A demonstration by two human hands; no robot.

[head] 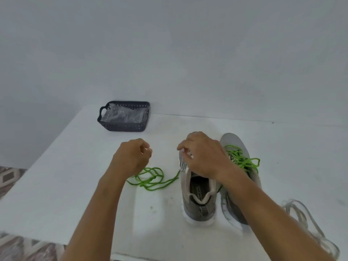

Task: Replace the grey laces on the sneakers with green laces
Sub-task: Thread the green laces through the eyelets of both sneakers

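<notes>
Now we see two grey mesh sneakers side by side on the white table [75,185], heels toward us. Our right hand [203,157] sits over the tongue of the near sneaker [197,200], fingers curled as if pinching something there, though we cannot tell what. Our left hand [131,157] hovers beside it, fingers curled; whether it holds the loose green lace [152,178] lying under it is unclear. The far sneaker [235,147] already carries a green lace [243,159]. Pale grey laces [305,219] lie at the right. A dark perforated plastic basket [124,127] stands by the wall.
</notes>
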